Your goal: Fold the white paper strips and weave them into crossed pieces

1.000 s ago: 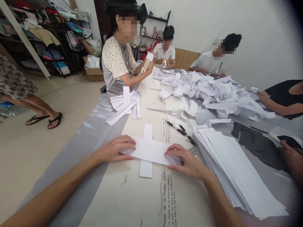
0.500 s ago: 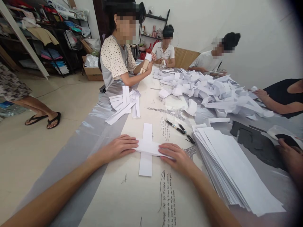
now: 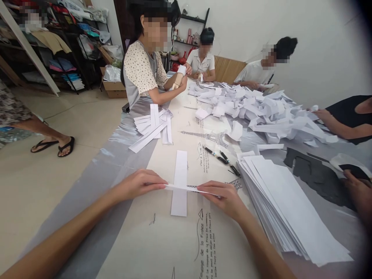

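While the long table runs away from me under its printed cloth, I've got the whole room in view: people seated down both sides and a big loose heap of folded paper at the far middle. Closer, on my right, sits the tall stack of flat white sheets, its near edge just beside my right wrist. Across on the left lies a smaller bundle of folded strips, and two pens rest between the stack and my work.

Now the work itself. One folded strip lies flat, pointing away from me. Across it, edge-on to the camera, is the crosswise strip, lifted a little off the cloth. My left hand pinches its left end between thumb and fingertips; my right hand grips the right end the same way, fingers curled along the edge.

To my eye this is a fold being closed lengthwise. Doing it well means keeping both ends level so the long edges meet squarely, holding the strip centred over the flat one, then pressing it down and running the fingers outward from the middle for a sharp crease. Uneven pull from one hand would skew it.
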`<action>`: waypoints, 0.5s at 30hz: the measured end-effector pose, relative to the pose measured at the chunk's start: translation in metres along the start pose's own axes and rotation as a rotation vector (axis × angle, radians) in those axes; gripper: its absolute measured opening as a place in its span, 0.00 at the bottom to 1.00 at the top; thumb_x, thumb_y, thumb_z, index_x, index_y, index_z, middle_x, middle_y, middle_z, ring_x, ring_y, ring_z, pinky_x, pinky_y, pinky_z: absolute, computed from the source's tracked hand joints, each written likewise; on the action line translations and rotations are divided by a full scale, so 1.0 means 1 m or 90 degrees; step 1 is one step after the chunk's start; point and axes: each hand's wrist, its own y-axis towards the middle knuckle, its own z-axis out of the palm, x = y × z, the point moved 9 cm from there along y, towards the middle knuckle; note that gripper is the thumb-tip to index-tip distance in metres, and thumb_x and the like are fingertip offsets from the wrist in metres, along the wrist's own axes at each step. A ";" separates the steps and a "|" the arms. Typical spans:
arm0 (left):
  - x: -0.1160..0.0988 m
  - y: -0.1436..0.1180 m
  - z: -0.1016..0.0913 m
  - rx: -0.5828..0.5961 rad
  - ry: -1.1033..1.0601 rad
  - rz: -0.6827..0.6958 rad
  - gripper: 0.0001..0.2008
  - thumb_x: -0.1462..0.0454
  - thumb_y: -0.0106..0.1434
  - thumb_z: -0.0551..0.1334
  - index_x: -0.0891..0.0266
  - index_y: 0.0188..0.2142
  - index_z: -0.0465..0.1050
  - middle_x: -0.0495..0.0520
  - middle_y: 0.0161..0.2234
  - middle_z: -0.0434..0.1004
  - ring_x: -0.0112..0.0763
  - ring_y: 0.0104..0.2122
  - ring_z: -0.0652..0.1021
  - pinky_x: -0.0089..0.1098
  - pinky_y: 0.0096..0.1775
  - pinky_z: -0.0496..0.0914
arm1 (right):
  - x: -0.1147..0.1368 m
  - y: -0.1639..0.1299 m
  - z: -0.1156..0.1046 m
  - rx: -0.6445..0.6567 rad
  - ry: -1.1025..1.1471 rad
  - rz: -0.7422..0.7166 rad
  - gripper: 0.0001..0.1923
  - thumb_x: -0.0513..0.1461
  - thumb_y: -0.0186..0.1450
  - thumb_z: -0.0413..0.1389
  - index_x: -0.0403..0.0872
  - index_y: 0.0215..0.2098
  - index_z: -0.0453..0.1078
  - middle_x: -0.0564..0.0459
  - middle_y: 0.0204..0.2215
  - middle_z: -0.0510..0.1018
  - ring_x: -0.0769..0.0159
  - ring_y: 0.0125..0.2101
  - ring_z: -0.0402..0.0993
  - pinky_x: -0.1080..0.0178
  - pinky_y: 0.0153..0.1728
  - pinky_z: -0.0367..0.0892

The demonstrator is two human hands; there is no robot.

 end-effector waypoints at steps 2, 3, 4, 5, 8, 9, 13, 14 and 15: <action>-0.001 -0.001 0.001 -0.004 0.024 0.011 0.12 0.60 0.75 0.60 0.59 0.47 0.83 0.53 0.40 0.86 0.32 0.38 0.83 0.27 0.40 0.72 | 0.001 0.000 0.001 0.000 0.007 0.010 0.11 0.38 0.72 0.58 0.54 0.48 0.81 0.51 0.42 0.85 0.63 0.36 0.83 0.65 0.29 0.78; -0.001 -0.001 0.001 -0.010 0.035 0.016 0.12 0.60 0.75 0.60 0.59 0.47 0.83 0.53 0.39 0.85 0.33 0.37 0.83 0.28 0.40 0.71 | 0.002 0.000 0.002 0.001 0.011 0.014 0.10 0.39 0.72 0.59 0.53 0.48 0.81 0.51 0.43 0.85 0.62 0.37 0.83 0.64 0.32 0.79; -0.002 -0.001 0.000 -0.016 0.043 0.022 0.12 0.60 0.75 0.60 0.59 0.46 0.83 0.53 0.37 0.85 0.33 0.36 0.83 0.28 0.39 0.71 | 0.003 0.000 0.002 0.004 0.016 0.017 0.10 0.39 0.71 0.60 0.53 0.48 0.81 0.51 0.42 0.85 0.62 0.38 0.83 0.62 0.35 0.80; -0.002 -0.001 -0.001 -0.022 0.046 0.028 0.12 0.60 0.75 0.60 0.59 0.46 0.83 0.53 0.37 0.85 0.32 0.35 0.82 0.28 0.38 0.72 | 0.004 0.001 0.003 0.009 0.022 0.020 0.09 0.39 0.71 0.60 0.53 0.48 0.81 0.51 0.42 0.85 0.62 0.38 0.83 0.61 0.38 0.80; -0.007 -0.002 -0.005 -0.030 0.046 0.058 0.12 0.61 0.75 0.60 0.59 0.46 0.83 0.54 0.36 0.85 0.32 0.35 0.83 0.28 0.38 0.72 | 0.005 0.002 0.005 0.020 0.042 0.027 0.09 0.39 0.71 0.60 0.54 0.46 0.82 0.52 0.40 0.86 0.63 0.36 0.83 0.61 0.37 0.80; -0.010 -0.001 -0.006 -0.033 0.052 0.071 0.12 0.61 0.75 0.60 0.59 0.46 0.83 0.54 0.37 0.85 0.33 0.35 0.83 0.28 0.38 0.73 | 0.005 0.002 0.005 0.016 0.046 0.027 0.08 0.39 0.71 0.60 0.54 0.45 0.83 0.53 0.40 0.86 0.63 0.36 0.83 0.62 0.36 0.80; -0.033 0.002 -0.001 -0.039 0.158 0.111 0.11 0.61 0.75 0.59 0.59 0.48 0.81 0.54 0.38 0.85 0.33 0.37 0.83 0.31 0.42 0.73 | 0.015 0.003 0.000 -0.041 0.035 -0.004 0.09 0.37 0.70 0.62 0.54 0.45 0.83 0.53 0.39 0.87 0.62 0.37 0.84 0.61 0.37 0.81; -0.040 0.003 0.004 -0.041 0.189 0.114 0.11 0.60 0.75 0.59 0.59 0.49 0.80 0.54 0.38 0.85 0.34 0.37 0.83 0.32 0.43 0.73 | 0.021 0.004 0.000 -0.057 0.025 -0.026 0.09 0.37 0.70 0.62 0.54 0.46 0.83 0.53 0.39 0.87 0.62 0.37 0.85 0.60 0.37 0.81; -0.046 0.005 0.008 -0.046 0.214 0.114 0.11 0.60 0.76 0.58 0.59 0.49 0.79 0.54 0.39 0.85 0.34 0.37 0.82 0.33 0.42 0.73 | 0.028 0.005 0.001 -0.071 0.012 -0.054 0.10 0.36 0.70 0.62 0.55 0.47 0.82 0.53 0.39 0.87 0.61 0.37 0.85 0.59 0.37 0.81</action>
